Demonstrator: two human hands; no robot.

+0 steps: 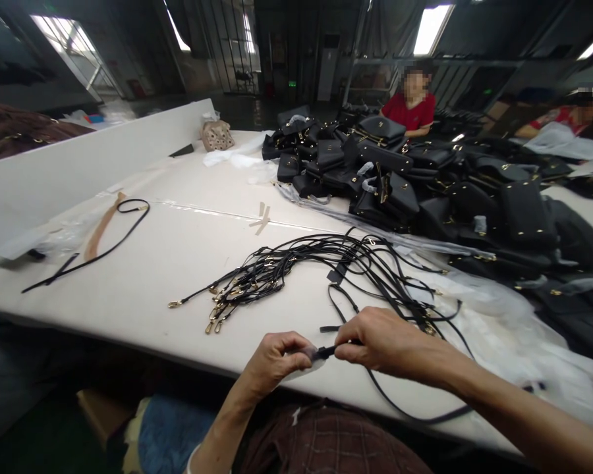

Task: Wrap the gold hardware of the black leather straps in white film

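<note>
A thin black strap (327, 352) is stretched between my two hands at the table's front edge. My left hand (278, 359) is closed in a pinch on clear plastic film (318, 363) at the strap's end. With thumb and fingers together, my right hand (375, 338) grips the strap just to the right. A long black length (400, 410) loops down below my right forearm; whether it belongs to the held strap I cannot tell. Just beyond my hands lies a tangled bundle of black straps (296, 247) with gold clasps (210, 326) at their ends.
Black handbags (395, 197) with gold fittings are heaped at the back right, beside crumpled white wrapping (518, 329). A single black strap (128, 236) lies at the left of the white table (217, 191). A person in red (412, 112) is behind the heap.
</note>
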